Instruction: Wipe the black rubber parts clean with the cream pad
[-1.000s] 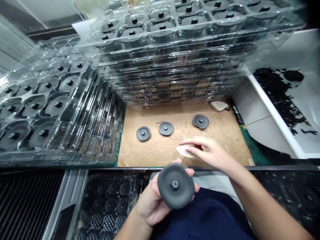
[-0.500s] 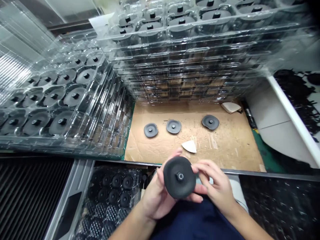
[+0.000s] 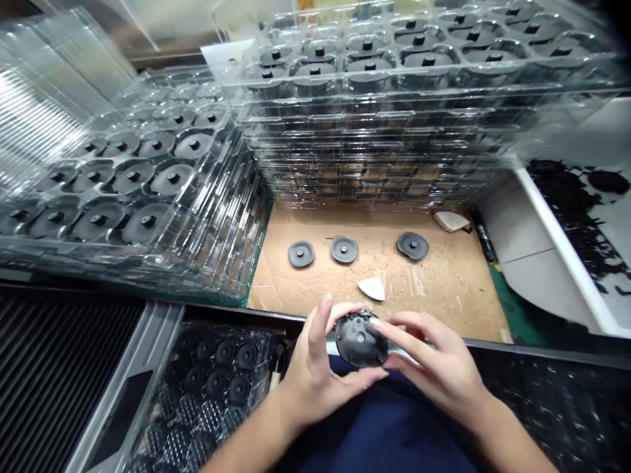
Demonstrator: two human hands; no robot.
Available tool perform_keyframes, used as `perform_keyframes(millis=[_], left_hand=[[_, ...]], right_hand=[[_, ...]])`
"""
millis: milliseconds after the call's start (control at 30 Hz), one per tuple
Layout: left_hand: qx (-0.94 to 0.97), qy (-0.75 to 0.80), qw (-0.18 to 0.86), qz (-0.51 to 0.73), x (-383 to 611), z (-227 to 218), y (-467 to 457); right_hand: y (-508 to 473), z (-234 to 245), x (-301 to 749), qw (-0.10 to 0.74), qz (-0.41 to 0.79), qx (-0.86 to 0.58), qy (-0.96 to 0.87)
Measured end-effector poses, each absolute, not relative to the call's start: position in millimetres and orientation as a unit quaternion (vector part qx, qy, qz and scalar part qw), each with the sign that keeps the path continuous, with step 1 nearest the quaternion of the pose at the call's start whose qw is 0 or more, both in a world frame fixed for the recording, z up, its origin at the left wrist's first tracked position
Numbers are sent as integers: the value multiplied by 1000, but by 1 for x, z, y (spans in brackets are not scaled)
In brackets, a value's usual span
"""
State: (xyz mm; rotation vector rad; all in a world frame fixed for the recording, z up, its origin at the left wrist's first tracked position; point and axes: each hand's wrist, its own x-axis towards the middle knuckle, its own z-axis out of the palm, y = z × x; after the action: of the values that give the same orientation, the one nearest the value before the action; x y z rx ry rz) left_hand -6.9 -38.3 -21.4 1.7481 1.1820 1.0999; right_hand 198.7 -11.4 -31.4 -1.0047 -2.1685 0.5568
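A black rounded plastic disc [image 3: 361, 339] is held in front of my body, its glossy side with small raised studs facing me. My left hand [image 3: 320, 368] grips it from the left, thumb and fingers around its edge. From the right, my right hand [image 3: 434, 358] holds the same disc, with a finger laid across its upper right face. Beyond my hands, a white triangular pad [image 3: 372, 288] lies on the cardboard [image 3: 276, 295]. Three matte discs with central stubs rest behind it: a left disc [image 3: 300, 253], a middle disc [image 3: 344, 249] and a right disc [image 3: 413, 245].
Stacked clear trays of discs rise at the left [image 3: 211, 217] and at the back [image 3: 365, 131]. A white bin [image 3: 562, 243] with black parts stands at the right. Another tray of discs [image 3: 217, 368] sits below the table edge. A second pad [image 3: 451, 221] lies back right.
The disc has been turned over in my hands, from its stub side to its studded glossy side. My left thumb has shifted, and the camera view has tilted slightly.
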Motion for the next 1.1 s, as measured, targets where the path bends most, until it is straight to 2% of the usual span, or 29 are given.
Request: perform_keyframes(millis=[167,267,433,633,733,867,1100], left_hand=[[479,523,579,402,-10,-23,-44],[388,567,613,390,-12,-41,-60],[293,710,551,326,-69,-90,-119],[195,891,353,210,-206,-117,-225],[180,924,298,157,-249,-130,-263],[189,936,269,126,-251,-169,-289],[231,939,213,141,-179,-236,-313]], right_hand=[[-7,-28,186,329,307,-387,-805],[-20,-40,161,313,362,-428,-767],[-32,-76,144,240,391,-375,-806],[9,-125,165,186,355,-418,-815],[21,-139,169,158,359,-424,-817],[22,-142,170,137,355,-436,-815],[20,-137,168,113,336,-453,-818]])
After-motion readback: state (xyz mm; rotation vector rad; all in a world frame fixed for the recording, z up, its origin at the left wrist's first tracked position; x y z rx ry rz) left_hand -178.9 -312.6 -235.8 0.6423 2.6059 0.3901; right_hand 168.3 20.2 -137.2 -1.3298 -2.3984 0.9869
